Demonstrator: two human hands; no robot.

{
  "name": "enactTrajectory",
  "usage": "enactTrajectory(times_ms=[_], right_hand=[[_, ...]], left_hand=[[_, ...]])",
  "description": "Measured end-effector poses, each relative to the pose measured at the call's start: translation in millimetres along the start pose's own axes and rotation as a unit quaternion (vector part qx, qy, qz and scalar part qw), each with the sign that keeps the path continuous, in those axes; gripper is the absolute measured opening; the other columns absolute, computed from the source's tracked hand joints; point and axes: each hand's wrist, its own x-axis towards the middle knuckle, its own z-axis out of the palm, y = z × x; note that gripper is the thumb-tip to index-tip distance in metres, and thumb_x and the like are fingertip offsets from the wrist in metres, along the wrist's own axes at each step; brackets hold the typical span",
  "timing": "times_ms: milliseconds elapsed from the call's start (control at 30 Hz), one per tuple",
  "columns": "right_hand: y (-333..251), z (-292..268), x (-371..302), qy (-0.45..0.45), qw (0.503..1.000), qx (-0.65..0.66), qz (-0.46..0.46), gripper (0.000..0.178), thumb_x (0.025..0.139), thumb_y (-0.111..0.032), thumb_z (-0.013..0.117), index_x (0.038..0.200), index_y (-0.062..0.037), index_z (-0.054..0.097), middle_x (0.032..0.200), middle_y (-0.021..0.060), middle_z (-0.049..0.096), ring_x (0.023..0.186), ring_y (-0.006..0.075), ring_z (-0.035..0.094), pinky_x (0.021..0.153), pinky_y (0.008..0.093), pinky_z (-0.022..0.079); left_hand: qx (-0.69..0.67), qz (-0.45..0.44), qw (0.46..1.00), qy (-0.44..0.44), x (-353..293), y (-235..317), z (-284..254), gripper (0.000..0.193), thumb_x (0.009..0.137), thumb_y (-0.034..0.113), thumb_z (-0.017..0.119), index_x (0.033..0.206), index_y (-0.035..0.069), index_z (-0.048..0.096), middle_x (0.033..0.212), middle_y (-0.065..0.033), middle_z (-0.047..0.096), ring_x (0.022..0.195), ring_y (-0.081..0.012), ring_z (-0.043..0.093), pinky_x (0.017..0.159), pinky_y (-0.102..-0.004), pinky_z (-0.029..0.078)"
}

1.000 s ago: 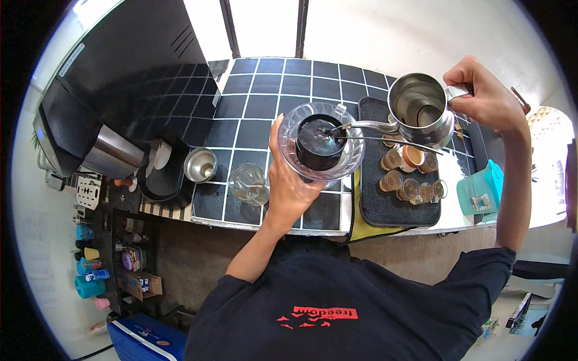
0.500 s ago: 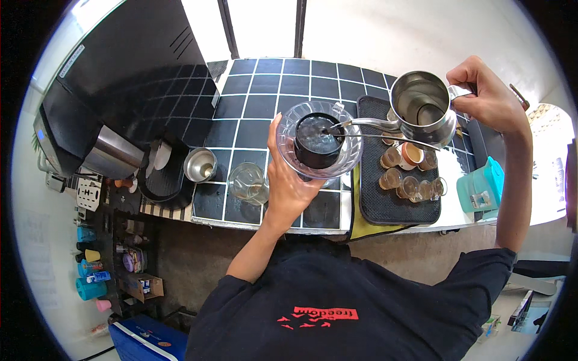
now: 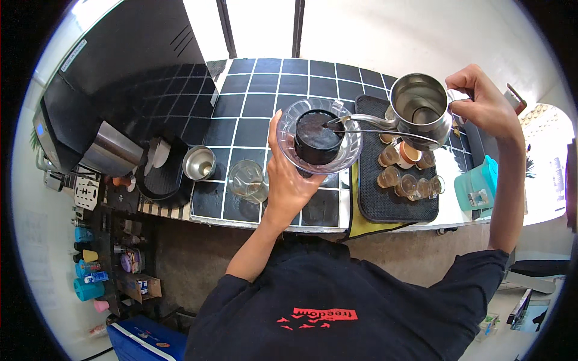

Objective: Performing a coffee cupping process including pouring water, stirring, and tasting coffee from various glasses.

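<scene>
My left hand (image 3: 288,189) grips the side of a clear ribbed plastic coffee dripper (image 3: 351,150) above the tiled counter. Inside the dripper stands a black cylindrical cup (image 3: 315,155) with dark, faintly frothy liquid at its top. Raised at the right, my right hand (image 3: 484,111) is closed round the handle of a lidless steel gooseneck kettle (image 3: 420,99). The kettle's spout tip reaches over the black cup. A thin dark rod (image 3: 385,132) runs from the cup's mouth toward the kettle's underside; what it belongs to, I cannot tell.
A black tray (image 3: 394,212) on a yellow cloth holds several small glasses (image 3: 407,185) of brownish liquid and an orange-white cup (image 3: 410,154). Left of my hand stand a glass server (image 3: 245,180) and a steel cup (image 3: 199,163), beside a black machine (image 3: 135,78). A turquoise container (image 3: 475,185) is at right.
The liquid in the black cup looks darker and calmer than before. My right hand has dropped slightly, while the kettle and dripper stay almost where they were.
</scene>
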Motion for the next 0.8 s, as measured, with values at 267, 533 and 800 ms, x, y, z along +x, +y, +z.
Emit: enactTrajectory(times_ms=[267,533,800], right_hand=[[42,37,-17,0.055,0.988,0.127,0.069,0.036,0.077,-0.004,0.071,0.110,0.0024,0.059,0.097,0.0068,0.062,0.075,0.0098,0.058,0.063,0.0240,0.048],[75,95,-45,0.115,0.940,0.313,0.070,0.008,0.079,-0.003,0.067,0.083,0.0033,0.068,0.072,0.0010,0.062,0.061,0.0069,0.058,0.055,0.0231,0.049],[82,131,-56,0.173,0.933,0.304,0.088,0.006,0.076,0.000,0.062,0.076,0.0024,0.068,0.065,0.0002,0.061,0.056,0.0064,0.054,0.051,0.0226,0.042]], left_hand=[[0.038,-0.009,0.999,-0.006,-1,0,-4,0.111,0.064,0.017,0.090,0.149,0.001,0.020,0.154,-0.0149,0.021,0.119,-0.0339,0.059,0.103,-0.0440,0.052],[0.004,-0.025,1.000,-0.010,-1,1,-3,0.114,0.064,0.018,0.090,0.150,0.001,0.017,0.153,-0.0171,0.023,0.119,-0.0341,0.059,0.105,-0.0425,0.051],[-0.051,-0.021,0.998,-0.015,-3,-5,-4,0.114,0.067,0.017,0.088,0.151,0.001,0.013,0.146,-0.0230,0.034,0.116,-0.0374,0.060,0.097,-0.0443,0.051]])
